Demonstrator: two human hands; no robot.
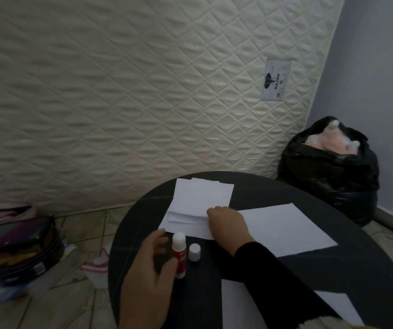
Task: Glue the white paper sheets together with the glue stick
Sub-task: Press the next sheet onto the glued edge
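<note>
Holding a smooth cylindrical glue stick (179, 254), left hand (151, 269).

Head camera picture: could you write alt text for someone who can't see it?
A person's left hand holds an uncapped glue stick on a round black table, its cap beside it, while the right hand presses on stacked white paper sheets. A quilted mattress leans behind.

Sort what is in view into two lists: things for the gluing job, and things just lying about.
For the job:
glue stick, held by the left hand
its cap
stacked paper sheets under the right hand
single sheet

Lying about:
black bag
mattress
pencil case
</note>
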